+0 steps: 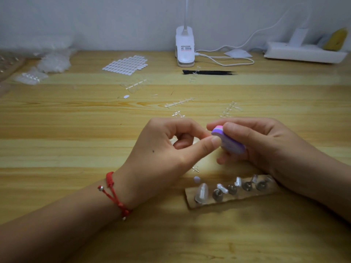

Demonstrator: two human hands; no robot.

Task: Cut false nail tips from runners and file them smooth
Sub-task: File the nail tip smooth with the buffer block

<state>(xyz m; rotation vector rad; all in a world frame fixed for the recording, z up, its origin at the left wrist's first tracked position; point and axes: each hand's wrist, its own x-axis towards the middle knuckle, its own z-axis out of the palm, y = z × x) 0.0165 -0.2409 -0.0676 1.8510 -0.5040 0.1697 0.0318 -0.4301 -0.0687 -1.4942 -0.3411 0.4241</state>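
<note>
My right hand (266,145) grips a small purple-and-pink file block (228,139), thumb on top, fingers curled beneath. My left hand (167,147) brings thumb and forefinger pinched together against the block's end; I cannot tell whether a nail tip sits between them. Just below my hands, a cardboard strip (209,205) lies on the table (57,130) with a row of small stands, a clear nail tip (202,189) upright on its left end. Bare runners (179,103) lie scattered beyond my hands. Black tweezers (209,72) rest near a white clip lamp (185,48).
</note>
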